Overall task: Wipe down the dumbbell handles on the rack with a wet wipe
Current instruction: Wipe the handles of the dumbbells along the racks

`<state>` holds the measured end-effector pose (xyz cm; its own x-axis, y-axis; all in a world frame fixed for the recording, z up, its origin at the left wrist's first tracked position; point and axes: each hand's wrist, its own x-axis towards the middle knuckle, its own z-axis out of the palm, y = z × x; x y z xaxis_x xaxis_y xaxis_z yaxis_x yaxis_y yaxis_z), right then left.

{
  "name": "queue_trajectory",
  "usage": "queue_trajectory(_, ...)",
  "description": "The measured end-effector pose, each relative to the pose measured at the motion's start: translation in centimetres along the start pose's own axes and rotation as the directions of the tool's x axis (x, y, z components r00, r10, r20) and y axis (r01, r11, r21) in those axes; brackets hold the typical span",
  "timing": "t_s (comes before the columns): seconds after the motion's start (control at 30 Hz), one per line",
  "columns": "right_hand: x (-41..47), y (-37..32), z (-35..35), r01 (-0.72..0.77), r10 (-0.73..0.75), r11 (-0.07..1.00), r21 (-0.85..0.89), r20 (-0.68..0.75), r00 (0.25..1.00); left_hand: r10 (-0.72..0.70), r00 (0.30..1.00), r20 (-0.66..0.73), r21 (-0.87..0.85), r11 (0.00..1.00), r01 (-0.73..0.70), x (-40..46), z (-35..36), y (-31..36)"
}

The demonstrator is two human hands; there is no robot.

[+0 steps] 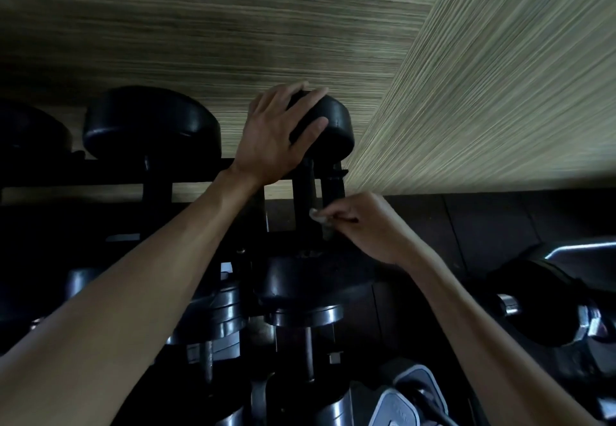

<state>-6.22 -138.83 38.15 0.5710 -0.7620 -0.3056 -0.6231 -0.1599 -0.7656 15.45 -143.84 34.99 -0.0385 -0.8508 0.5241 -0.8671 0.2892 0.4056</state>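
1. Left hand [276, 132] reaches far, up to the top of the rack [186, 175]. Palm lies flat on the far head [325, 125] of a black dumbbell; fingers spread and lightly bent over its rounded edge, thumb on the near face. It grips that head.
2. Right hand [366, 225] sits nearer and lower, just right of the same dumbbell's handle [303, 192]. Fingers curled in, thumb and fingertips pinching a small pale wad, the wet wipe [316, 215].
3. Wipe touches the right side of the dark handle, about midway along the visible shaft. Only a small bit of the wipe shows; the rest is hidden in the fingers.
4. Handle runs near-to-far between the far head and the near head [310, 279], which sits low at centre, black, with a shiny metal collar below it.
5. A second, bigger black dumbbell head [150, 125] stands to the left on the same rack bar, well apart from the left hand.
6. More dumbbells [216, 319] with chrome parts crowd the near lower tier, dim and hard to separate.
7. Another dark weight [540, 305] with chrome fittings lies at near right.
8. Striped wood-grain wall panels [233, 25] fill the far side behind the rack.
9. Both forearms bare.
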Motion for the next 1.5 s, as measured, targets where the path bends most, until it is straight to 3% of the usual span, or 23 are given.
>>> queue_trajectory(0.03, -0.1, -0.2, -0.1, 0.008, -0.008, 1.0, 0.001, -0.006, 1.0, -0.009, 1.0, 0.016, -0.003, 1.0, 0.009, 0.0, -0.2, 0.1)
queue_trajectory(0.13, 1.3, -1.2, 0.2, 0.118, -0.129, 0.992, -0.055, -0.29, 0.948, -0.047, 0.994, 0.099, -0.017, 0.999, 0.049, 0.0, -0.8, 0.4)
queue_trajectory(0.2, 3.0, -1.8, 0.7, 0.116, -0.138, 0.99, -0.077, -0.399, 0.906, -0.076, 0.979, 0.189, -0.031, 0.996, 0.083, 0.1, -1.3, 0.3)
queue_trajectory(0.33, 4.0, -1.7, 1.2, 0.161, -0.21, 0.971, -0.179, -0.298, 0.931, -0.052, 0.954, 0.295, 0.01, 0.999, 0.051, -0.3, -3.0, -0.2)
queue_trajectory(0.43, 1.9, -1.2, 0.4, 0.186, -0.215, 0.946, -0.265, -0.087, 0.973, -0.09, 0.967, 0.237, 0.224, 0.974, 0.036, -1.9, -4.6, -1.3)
queue_trajectory(0.53, 0.5, -1.0, 0.2, 0.212, -0.191, 0.931, -0.298, 0.097, 0.977, -0.203, 0.971, 0.128, 0.391, 0.91, 0.139, -3.6, -6.6, -2.9)
queue_trajectory(0.57, 0.6, -1.2, 0.2, 0.214, -0.201, 0.934, -0.286, 0.075, 0.977, -0.242, 0.965, 0.098, 0.433, 0.884, 0.178, -4.0, -7.3, -3.6)
queue_trajectory(0.63, 1.6, -1.7, 0.2, 0.209, -0.242, 0.946, -0.247, -0.108, 0.964, -0.292, 0.955, 0.045, 0.497, 0.836, 0.232, -4.7, -8.7, -4.9)
queue_trajectory(0.7, 3.3, -2.4, 0.3, 0.204, -0.289, 0.939, -0.276, -0.313, 0.905, -0.301, 0.953, 0.021, 0.531, 0.812, 0.244, -5.3, -9.3, -5.7)
queue_trajectory(0.73, 4.1, -2.7, 0.3, 0.203, -0.308, 0.93, -0.305, -0.352, 0.884, -0.296, 0.955, 0.02, 0.541, 0.807, 0.239, -5.4, -9.2, -5.8)
queue_trajectory(0.83, 5.2, -2.7, 0.6, 0.21, -0.298, 0.921, -0.327, -0.247, 0.922, -0.267, 0.964, 0.004, 0.55, 0.806, 0.221, -5.5, -8.9, -6.1)
queue_trajectory(0.93, 3.1, -2.0, 0.5, 0.258, -0.283, 0.89, -0.376, -0.011, 0.959, -0.258, 0.966, -0.03, 0.537, 0.811, 0.233, -5.6, -8.5, -6.1)
queue_trajectory(1.0, 1.6, -1.7, 0.4, 0.245, -0.201, 0.911, -0.332, 0.16, 0.966, -0.261, 0.965, -0.035, 0.522, 0.819, 0.24, -5.6, -8.4, -6.3)
queue_trajectory(1.07, 1.3, -1.8, 0.1, 0.167, -0.11, 0.95, -0.264, 0.216, 0.97, -0.257, 0.966, -0.039, 0.515, 0.823, 0.24, -5.6, -8.3, -6.3)
queue_trajectory(1.13, 2.2, -2.2, 0.1, 0.136, -0.13, 0.971, -0.194, 0.046, 0.99, -0.239, 0.97, -0.049, 0.518, 0.824, 0.229, -5.6, -8.2, -6.5)
queue_trajectory(1.2, 3.9, -2.8, 0.1, 0.229, -0.29, 0.932, -0.282, -0.196, 0.937, -0.229, 0.971, -0.064, 0.524, 0.821, 0.228, -5.6, -8.2, -6.7)
queue_trajectory(1.27, 5.4, -3.4, 0.4, 0.254, -0.381, 0.878, -0.406, -0.271, 0.884, -0.232, 0.971, -0.056, 0.525, 0.82, 0.226, -5.6, -8.2, -6.7)
queue_trajectory(1.4, 5.9, -3.0, 0.9, 0.3, -0.366, 0.797, -0.525, -0.025, 0.93, -0.242, 0.969, -0.041, 0.511, 0.829, 0.229, -5.6, -8.4, -6.5)
queue_trajectory(1.5, 3.7, -3.2, 0.5, 0.388, -0.311, 0.775, -0.498, 0.233, 0.921, -0.227, 0.972, -0.064, 0.515, 0.827, 0.226, -5.8, -8.3, -6.6)
